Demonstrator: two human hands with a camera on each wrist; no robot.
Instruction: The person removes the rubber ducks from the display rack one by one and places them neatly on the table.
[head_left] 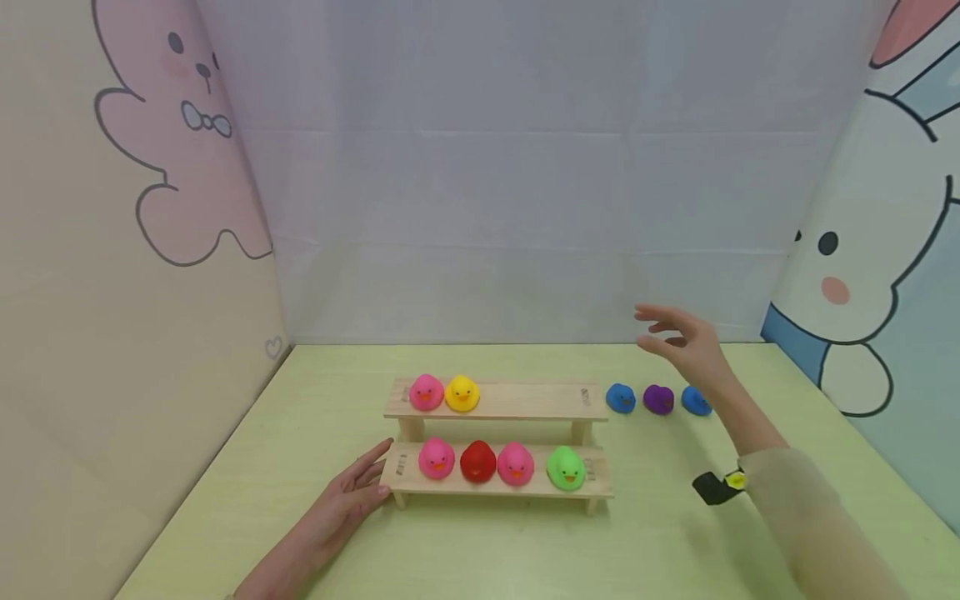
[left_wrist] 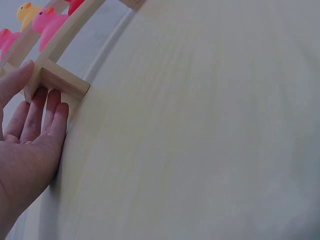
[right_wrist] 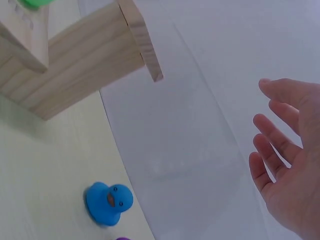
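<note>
A two-step wooden rack (head_left: 540,402) stands on the table with rubber ducks on both steps. My left hand (head_left: 345,500) holds the rack's left end at the lower step; in the left wrist view its thumb (left_wrist: 20,80) lies at the board and the fingers reach around the end support. Along the lower step sit a pink duck (head_left: 437,459), a red duck (head_left: 478,462), another pink duck (head_left: 516,464) and a green duck (head_left: 566,468). The upper step bears a pink duck (head_left: 426,392) and a yellow duck (head_left: 462,393). My right hand (head_left: 686,342) hovers empty, fingers loosely bent.
Right of the rack, a blue duck (head_left: 621,398), a purple duck (head_left: 658,399) and another blue duck (head_left: 696,401) rest on the table (head_left: 495,550). A pale curtain (head_left: 480,208) hangs behind; printed side panels (head_left: 862,275) flank the table.
</note>
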